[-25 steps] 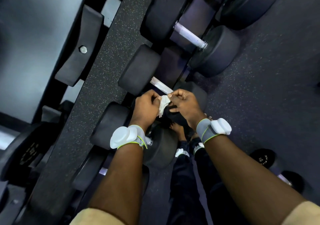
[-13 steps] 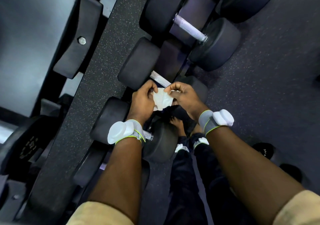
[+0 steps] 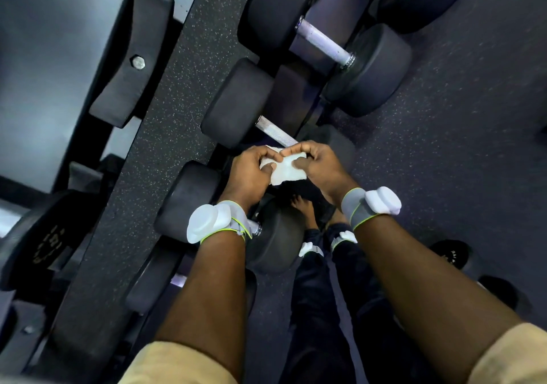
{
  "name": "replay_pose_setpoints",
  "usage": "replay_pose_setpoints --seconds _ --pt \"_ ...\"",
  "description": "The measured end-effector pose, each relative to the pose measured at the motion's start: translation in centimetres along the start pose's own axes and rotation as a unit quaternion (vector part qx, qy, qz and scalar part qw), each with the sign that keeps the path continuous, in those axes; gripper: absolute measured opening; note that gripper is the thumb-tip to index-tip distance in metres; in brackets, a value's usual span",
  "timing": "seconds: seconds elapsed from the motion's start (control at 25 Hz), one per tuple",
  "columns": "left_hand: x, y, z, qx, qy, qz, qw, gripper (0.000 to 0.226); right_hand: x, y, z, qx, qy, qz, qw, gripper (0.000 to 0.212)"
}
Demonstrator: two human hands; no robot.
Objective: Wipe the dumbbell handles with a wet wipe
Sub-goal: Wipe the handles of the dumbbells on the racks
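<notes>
Left hand (image 3: pixel 248 173) and right hand (image 3: pixel 319 164) sit close together, each pinching one side of the wet wipe (image 3: pixel 285 170) between thumb and curled fingers; the index fingertips nearly meet above it.

Step, as judged: opening the wipe out before use. To do it well, pull the edges apart evenly until a flat patch shows, wide enough to wrap round a bar, without tearing it.

The wipe is white, crumpled and only partly spread, with a ragged lower edge. It is held over the rack, just in front of the near dumbbell handle (image 3: pixel 276 130), not on it. That handle is knurled silver metal between black round heads. A second handle (image 3: pixel 322 40), paler, lies farther up the row.
</notes>
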State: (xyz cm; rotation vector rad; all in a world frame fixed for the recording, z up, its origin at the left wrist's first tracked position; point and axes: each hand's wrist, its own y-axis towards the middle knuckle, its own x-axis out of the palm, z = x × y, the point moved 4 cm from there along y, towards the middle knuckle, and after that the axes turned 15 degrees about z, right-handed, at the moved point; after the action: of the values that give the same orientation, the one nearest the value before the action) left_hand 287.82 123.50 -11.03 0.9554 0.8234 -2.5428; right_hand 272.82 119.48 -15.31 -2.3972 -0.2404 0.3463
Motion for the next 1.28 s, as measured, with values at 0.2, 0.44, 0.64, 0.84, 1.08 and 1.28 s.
replay_pose_setpoints --seconds 0.2,0.44,0.64,0.84,1.08,1.28 --pt "0.7 -0.3 0.1 0.01 0.011 -0.008 1.0 0.032 0.3 -0.7 0.7 -0.051 -0.037 0.032 0.997 0.032" --pt "1.6 -1.1 -0.3 -0.022 -0.023 -0.003 1.0 0.043 0.4 -2.3 -0.9 -0.201 -0.137 0.125 0.962 0.051" --pt "2.0 -1.4 0.6 -0.031 -0.031 -0.012 0.999 0.05 1.2 -2.9 -0.8 -0.186 -0.133 0.116 0.966 0.075" --pt "2.1 -1.5 0.7 -0.074 -0.042 -0.014 0.996 0.059 1.3 -3.3 -0.8 -0.146 -0.125 0.113 0.975 0.073" --pt "1.4 -0.9 -0.3 -0.085 0.005 0.069 0.994 0.054 1.6 -4.9 0.2 -0.077 0.009 0.064 0.995 0.074" --pt "1.8 -1.5 -0.1 -0.062 -0.079 -0.025 0.995 0.06 0.8 -2.6 2.3 0.116 0.163 0.098 0.975 0.03"
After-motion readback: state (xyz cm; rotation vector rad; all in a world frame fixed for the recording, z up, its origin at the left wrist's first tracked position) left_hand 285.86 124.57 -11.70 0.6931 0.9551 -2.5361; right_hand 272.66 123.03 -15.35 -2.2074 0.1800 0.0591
